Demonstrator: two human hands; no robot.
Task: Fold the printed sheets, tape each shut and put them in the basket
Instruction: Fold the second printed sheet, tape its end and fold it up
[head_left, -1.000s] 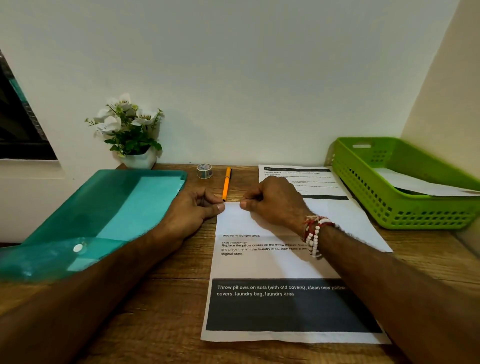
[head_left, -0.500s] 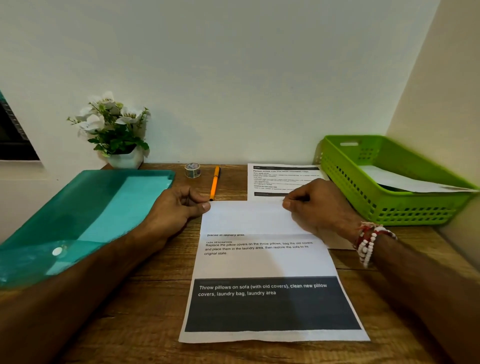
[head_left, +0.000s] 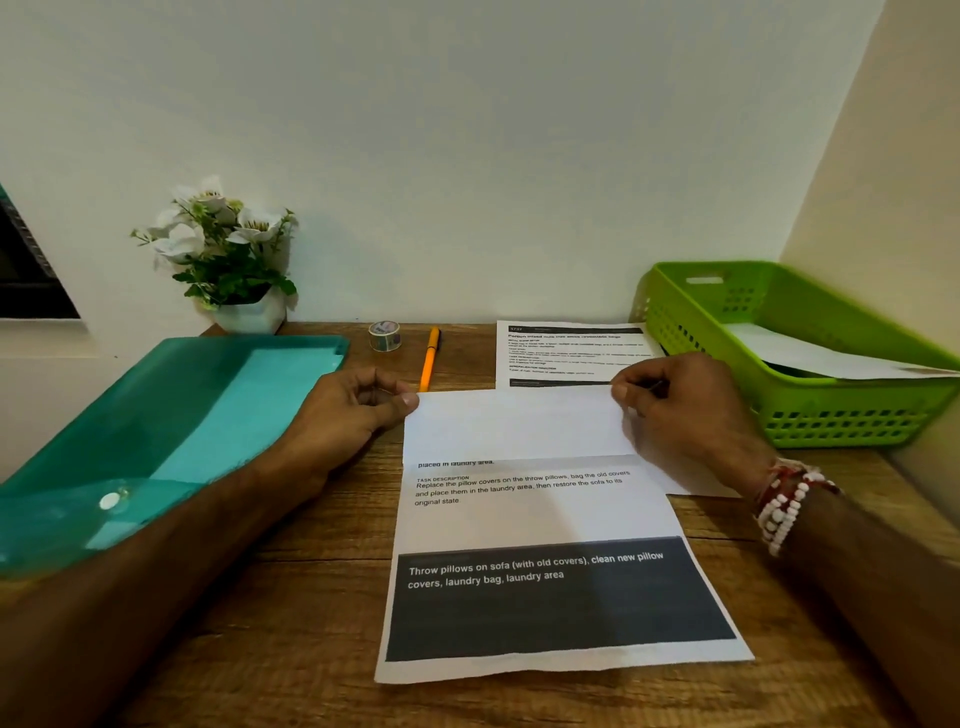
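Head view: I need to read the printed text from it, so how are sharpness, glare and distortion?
In the head view, large print on the near sheet reads clearly, while small lines on the far sheet are too soft to read; the teal folder carries a bright sheen; wide-angle distortion tilts the wall corner at the right; lighting is even, with soft shadows.

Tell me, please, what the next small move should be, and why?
Probably fold the near end of the printed sheet up over the top flap: it lies folded down, left hand and right hand pinching its crease; the near end lies flat.
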